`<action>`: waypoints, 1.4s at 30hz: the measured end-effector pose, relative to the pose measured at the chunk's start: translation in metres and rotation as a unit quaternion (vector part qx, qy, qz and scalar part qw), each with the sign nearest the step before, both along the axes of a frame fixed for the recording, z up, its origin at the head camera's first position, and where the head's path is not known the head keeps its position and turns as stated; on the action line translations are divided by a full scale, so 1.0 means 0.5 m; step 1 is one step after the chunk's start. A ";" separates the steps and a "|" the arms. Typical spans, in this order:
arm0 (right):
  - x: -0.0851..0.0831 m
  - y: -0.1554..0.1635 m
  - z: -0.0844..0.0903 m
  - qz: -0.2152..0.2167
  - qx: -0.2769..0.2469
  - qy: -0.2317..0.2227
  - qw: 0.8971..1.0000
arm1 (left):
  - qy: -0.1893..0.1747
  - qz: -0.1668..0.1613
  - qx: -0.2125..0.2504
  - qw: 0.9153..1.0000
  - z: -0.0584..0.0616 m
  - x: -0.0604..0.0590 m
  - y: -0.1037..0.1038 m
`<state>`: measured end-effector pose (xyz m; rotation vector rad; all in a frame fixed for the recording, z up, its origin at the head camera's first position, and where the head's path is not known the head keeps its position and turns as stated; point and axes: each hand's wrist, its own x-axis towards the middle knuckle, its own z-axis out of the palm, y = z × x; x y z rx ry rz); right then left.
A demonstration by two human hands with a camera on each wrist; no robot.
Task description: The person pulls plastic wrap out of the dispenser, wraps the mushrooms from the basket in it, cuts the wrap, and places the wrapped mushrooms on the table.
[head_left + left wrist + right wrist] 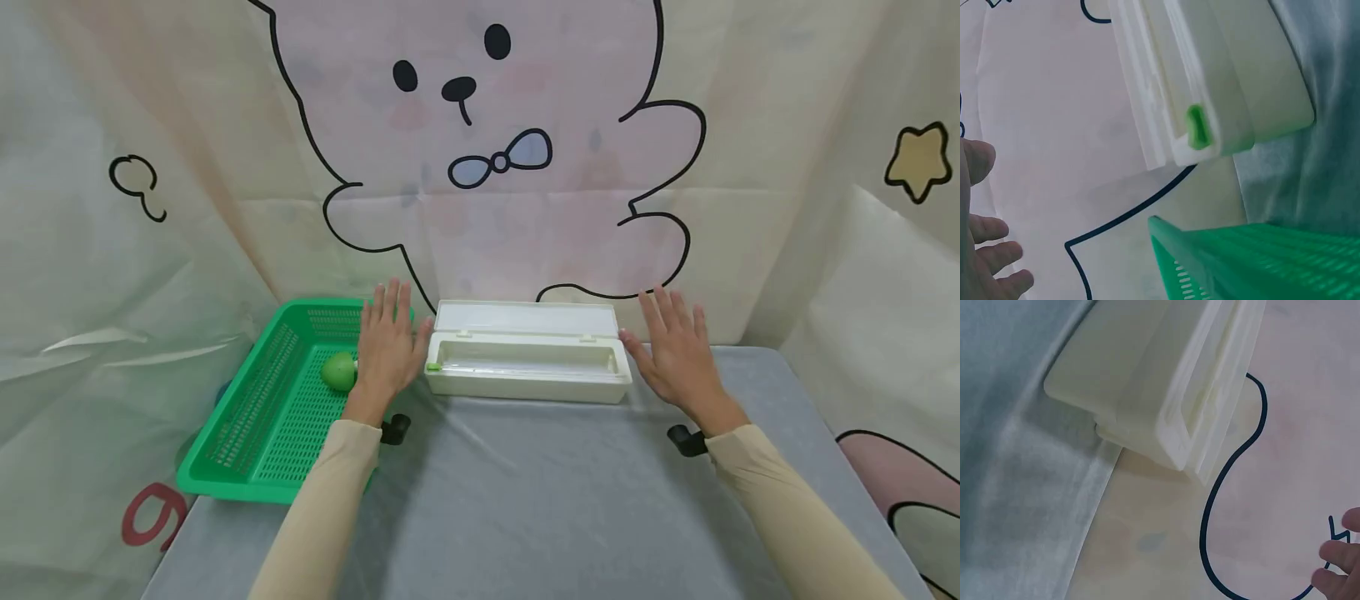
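A long white box (528, 388) with its lid (525, 318) tipped back stands at the far side of the table. It looks like a cling film dispenser, with a small green slider (1198, 127) at its left end. My left hand (390, 346), fingers straight and holding nothing, hovers between this box and the green basket (247, 487). A round green thing (339, 372) lies in the basket, partly hidden behind that hand; its kind is unclear. Off the box's right end is my right hand (675, 354), fingers extended, with nothing in it.
A grey cloth (540, 500) covers the table. Behind it hangs a pale curtain (480, 225) with a printed bear, close to the box's back. The basket takes up the table's left side. Dark wrist mounts (686, 440) sit at both cuffs.
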<state>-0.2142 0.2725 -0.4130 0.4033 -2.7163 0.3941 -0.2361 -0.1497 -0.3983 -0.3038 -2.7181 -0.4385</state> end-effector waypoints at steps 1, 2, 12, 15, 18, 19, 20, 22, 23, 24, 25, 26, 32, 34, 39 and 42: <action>0.002 -0.002 -0.004 0.008 -0.010 0.011 1.000 | 0.001 -0.004 0.006 1.000 -0.004 0.003 0.002; 0.004 -0.004 -0.008 0.018 -0.022 0.023 0.999 | 0.000 -0.009 0.015 1.000 -0.008 0.006 0.005; 0.032 -0.024 -0.054 0.025 -0.104 0.008 0.994 | -0.038 -0.037 0.086 0.995 -0.061 0.025 0.037; 0.038 -0.029 -0.071 0.028 -0.114 -0.007 0.993 | -0.048 -0.047 0.094 0.993 -0.075 0.027 0.043; 0.042 -0.034 -0.085 0.032 -0.122 -0.020 0.992 | -0.066 -0.057 0.094 0.992 -0.087 0.027 0.049; 0.042 -0.036 -0.089 0.034 -0.124 -0.023 0.991 | -0.073 -0.059 0.090 0.992 -0.091 0.026 0.051; 0.041 -0.038 -0.093 0.035 -0.126 -0.023 0.991 | -0.081 -0.063 0.087 0.991 -0.095 0.024 0.054; 0.038 -0.041 -0.101 0.038 -0.129 -0.023 0.991 | -0.089 -0.074 0.073 0.991 -0.100 0.021 0.059; 0.035 -0.044 -0.104 0.042 -0.128 -0.023 0.991 | -0.094 -0.080 0.063 0.990 -0.103 0.020 0.061; 0.033 -0.046 -0.107 0.046 -0.126 -0.022 0.991 | -0.098 -0.086 0.053 0.990 -0.105 0.018 0.063; 0.030 -0.049 -0.110 0.051 -0.122 -0.023 0.991 | -0.100 -0.093 0.045 0.990 -0.107 0.016 0.065; 0.027 -0.052 -0.112 0.056 -0.117 -0.025 0.991 | -0.102 -0.100 0.033 0.989 -0.108 0.014 0.067; 0.012 -0.063 -0.114 0.075 -0.061 -0.069 0.993 | -0.125 -0.123 -0.039 0.984 -0.120 0.003 0.073; 0.008 -0.065 -0.111 0.083 -0.042 -0.079 0.993 | -0.135 -0.121 -0.042 0.983 -0.124 0.001 0.073; 0.000 -0.063 -0.103 0.104 -0.052 -0.094 0.989 | -0.146 -0.101 0.021 0.984 -0.130 -0.002 0.072; -0.004 -0.058 -0.102 0.103 -0.090 -0.114 0.984 | -0.156 -0.086 0.072 0.981 -0.130 -0.004 0.073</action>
